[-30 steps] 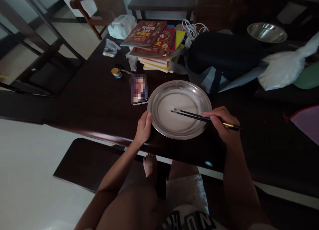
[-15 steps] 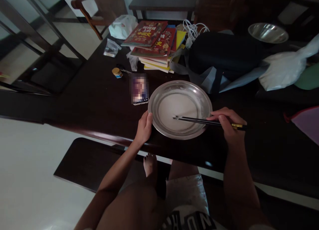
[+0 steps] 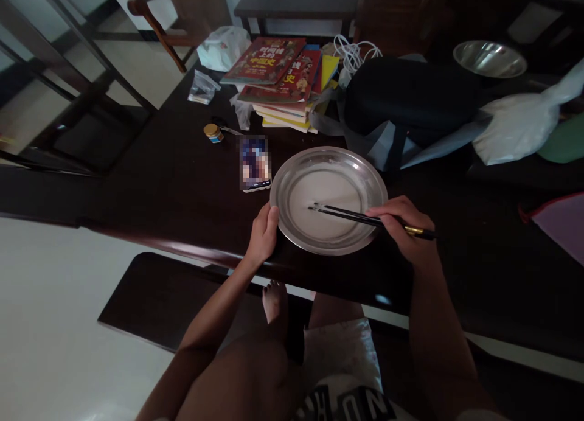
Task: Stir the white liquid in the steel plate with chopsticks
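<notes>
On the dark surface (image 3: 173,190), mid-stir: left hand (image 3: 262,235) curled on the steel plate (image 3: 360,180) rim, right hand (image 3: 404,232) pinching chopsticks (image 3: 347,214), tips in the whitish film; next probably needs steady bracing, light sweeps.

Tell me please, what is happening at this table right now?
A person sits at a dark table. The left hand grips the near rim of a round metal plate, and the right hand holds dark chopsticks with their tips in a thin whitish layer inside it. A phone lies just left of the plate.
</notes>
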A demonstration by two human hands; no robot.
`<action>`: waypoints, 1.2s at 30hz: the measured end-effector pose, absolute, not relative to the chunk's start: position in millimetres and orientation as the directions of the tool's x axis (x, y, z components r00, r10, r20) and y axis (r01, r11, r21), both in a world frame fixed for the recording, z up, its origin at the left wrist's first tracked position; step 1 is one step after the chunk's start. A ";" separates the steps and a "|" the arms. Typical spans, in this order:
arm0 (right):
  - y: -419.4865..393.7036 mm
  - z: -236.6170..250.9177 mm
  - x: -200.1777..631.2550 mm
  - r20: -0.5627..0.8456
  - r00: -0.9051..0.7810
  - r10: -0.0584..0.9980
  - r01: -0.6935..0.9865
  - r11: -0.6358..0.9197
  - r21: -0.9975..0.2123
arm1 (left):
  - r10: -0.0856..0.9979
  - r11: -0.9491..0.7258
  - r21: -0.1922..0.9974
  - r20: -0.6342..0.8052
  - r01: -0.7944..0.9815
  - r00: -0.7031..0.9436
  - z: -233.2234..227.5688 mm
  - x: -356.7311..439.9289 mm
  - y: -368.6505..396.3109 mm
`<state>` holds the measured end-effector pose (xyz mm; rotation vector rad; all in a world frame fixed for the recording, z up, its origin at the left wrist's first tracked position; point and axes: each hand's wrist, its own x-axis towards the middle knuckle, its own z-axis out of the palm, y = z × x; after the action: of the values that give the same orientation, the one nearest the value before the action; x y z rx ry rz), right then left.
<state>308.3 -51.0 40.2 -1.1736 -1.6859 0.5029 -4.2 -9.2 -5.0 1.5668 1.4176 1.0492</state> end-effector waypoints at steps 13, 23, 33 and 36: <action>-50.9 39.5 308.5 0.502 0.033 0.864 0.468 0.430 -0.772 | 0.996 -0.093 0.925 0.079 0.367 0.051 -6.6 -5.2 -8.8; -50.8 41.2 307.4 0.495 0.021 0.868 0.489 0.423 -0.763 | 0.996 -0.086 0.931 0.072 0.355 0.050 -5.8 -4.5 -8.9; -51.3 41.4 306.9 0.472 0.012 0.882 0.481 0.408 -0.776 | 0.996 -0.084 0.925 0.071 0.372 0.049 -4.9 -4.2 -8.9; -51.6 38.8 308.2 0.506 0.109 0.856 0.416 0.423 -0.805 | 0.997 -0.081 0.924 0.068 0.374 0.047 -4.9 -4.2 -8.9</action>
<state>308.2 -51.6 38.8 -1.1803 -1.5066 0.4702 -4.2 -8.9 -4.9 1.5631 1.4246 1.0335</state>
